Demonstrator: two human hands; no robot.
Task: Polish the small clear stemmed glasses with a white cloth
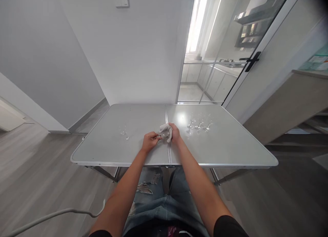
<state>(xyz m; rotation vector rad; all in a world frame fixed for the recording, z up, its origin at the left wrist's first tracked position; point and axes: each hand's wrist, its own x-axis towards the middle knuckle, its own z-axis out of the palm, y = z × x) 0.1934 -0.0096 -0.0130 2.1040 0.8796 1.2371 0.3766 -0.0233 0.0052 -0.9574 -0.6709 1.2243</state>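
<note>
A clear wine glass [164, 135] lies tilted sideways between my hands, above the middle of the table. My left hand [149, 141] is closed on the stem end of the glass. With my right hand [175, 133] I grip a white cloth [169, 128], which wraps around the bowl and covers part of it. Most of my right fingers are hidden by the cloth.
Several clear stemmed glasses [199, 126] stand grouped on the right half of the folding table [225, 144]. Another small clear glass object [124, 133] is at the left, its shape faint. A wall rises behind the table, and a framed glass door [212, 55] stands back right.
</note>
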